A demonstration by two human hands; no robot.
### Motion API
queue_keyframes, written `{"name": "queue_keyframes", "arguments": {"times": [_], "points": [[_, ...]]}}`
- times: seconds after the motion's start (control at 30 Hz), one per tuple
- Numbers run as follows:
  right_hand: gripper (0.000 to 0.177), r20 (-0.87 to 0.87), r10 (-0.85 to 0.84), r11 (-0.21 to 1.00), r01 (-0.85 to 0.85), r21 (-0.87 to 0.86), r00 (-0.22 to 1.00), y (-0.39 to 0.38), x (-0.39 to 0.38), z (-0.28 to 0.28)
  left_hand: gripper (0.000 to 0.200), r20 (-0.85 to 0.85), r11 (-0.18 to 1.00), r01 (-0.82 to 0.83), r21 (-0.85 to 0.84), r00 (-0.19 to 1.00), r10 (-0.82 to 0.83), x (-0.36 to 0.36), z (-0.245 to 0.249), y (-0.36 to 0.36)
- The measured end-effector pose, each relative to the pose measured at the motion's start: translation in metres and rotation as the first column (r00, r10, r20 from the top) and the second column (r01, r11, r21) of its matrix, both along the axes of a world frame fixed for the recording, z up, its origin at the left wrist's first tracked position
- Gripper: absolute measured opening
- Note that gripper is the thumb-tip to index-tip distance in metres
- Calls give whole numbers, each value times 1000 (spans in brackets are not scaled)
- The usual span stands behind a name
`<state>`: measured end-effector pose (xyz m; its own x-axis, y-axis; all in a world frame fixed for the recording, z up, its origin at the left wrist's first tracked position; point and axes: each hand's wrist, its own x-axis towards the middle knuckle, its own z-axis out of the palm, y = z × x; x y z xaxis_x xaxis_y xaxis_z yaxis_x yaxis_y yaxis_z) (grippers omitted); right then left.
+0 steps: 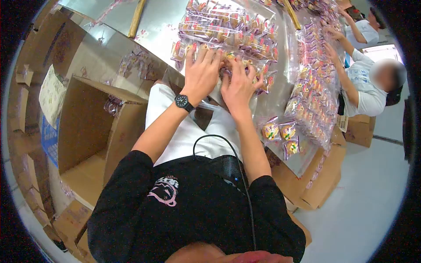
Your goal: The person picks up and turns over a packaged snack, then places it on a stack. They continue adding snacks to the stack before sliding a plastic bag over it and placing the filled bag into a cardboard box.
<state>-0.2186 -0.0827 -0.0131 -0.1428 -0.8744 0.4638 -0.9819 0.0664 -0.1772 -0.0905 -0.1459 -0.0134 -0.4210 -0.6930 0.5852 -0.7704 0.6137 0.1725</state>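
Observation:
My left hand (202,72) lies over the nearest row of individually wrapped pastries (179,51), its fingers stretched forward and slightly apart. Just to its right, my right hand (240,85) rests on the same row with fingers spread and thumb apart. Both sets of fingertips touch the clear and purple wrappers, and they partly hide the packets (228,55) between them. Beyond, more wrapped pastries (223,28) lie side by side in several rows on the metal table (160,41). A black watch (182,102) is on my left wrist.
At the right is a long block of wrapped pastries (311,83), with loose packets (280,133) at the table corner. A co-worker (364,79) reaches over that block. An open cardboard box (87,131) stands left, near a blue crate (49,140). Wooden strips (137,18) lie on the table.

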Motion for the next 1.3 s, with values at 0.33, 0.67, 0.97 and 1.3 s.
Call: {"name": "queue_keyframes", "arguments": {"times": [0.33,0.67,0.97,1.3], "points": [[62,91,173,977,-160,-138,981,34,-16,21,61,26,974,214,72,976,-217,-2,0,0],[62,316,123,990,-97,-99,941,63,-41,11,50,146,984,156,-85,979,-143,4,0,-8],[60,492,240,955,-113,-274,837,57,-40,19,24,-20,991,126,-38,992,-127,2,-2,-9],[61,432,258,966,-242,-93,864,24,-25,29,33,48,994,107,-6,993,-106,1,1,-3]]}}
